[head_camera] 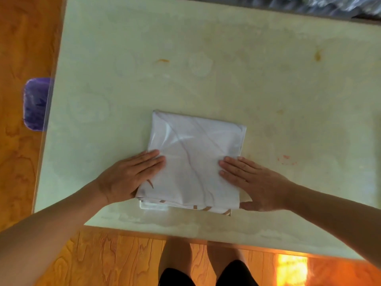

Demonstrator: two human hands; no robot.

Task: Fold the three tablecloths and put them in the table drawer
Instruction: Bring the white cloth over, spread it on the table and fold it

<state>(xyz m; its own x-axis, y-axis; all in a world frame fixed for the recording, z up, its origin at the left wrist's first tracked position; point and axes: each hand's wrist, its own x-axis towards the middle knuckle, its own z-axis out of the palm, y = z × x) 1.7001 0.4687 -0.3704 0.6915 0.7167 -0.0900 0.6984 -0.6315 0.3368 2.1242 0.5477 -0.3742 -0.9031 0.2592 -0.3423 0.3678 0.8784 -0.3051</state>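
One folded tablecloth (195, 162) lies on the counter (226, 69), toward the near edge and roughly central. It is white with thin brownish line markings and a glossy sheen, folded to a near-square packet several layers thick; the layer edges show along its near side.

Left hand (132, 174): fingers straight and together, laid flat on the packet's left margin, gripping nothing. Right hand (253, 180): fingers straight, flat on the right margin, with the thumb at the near right corner against the counter; likewise gripping nothing. Both appear to be pressing the fold down.

Handling assessment: the cloth looks light, soft and limp, and the sheen suggests a slick surface, so layers may slide apart or spring open once pressure is released. The soundest hold would be from both side edges, fingers under the bottom layer and thumbs on top, keeping the stack pinched together.

No brand, label or legible writing is visible on the cloth or counter.

A purple container (35, 104) sits on the wooden floor (24, 38) to the left. The drawer is not in view.
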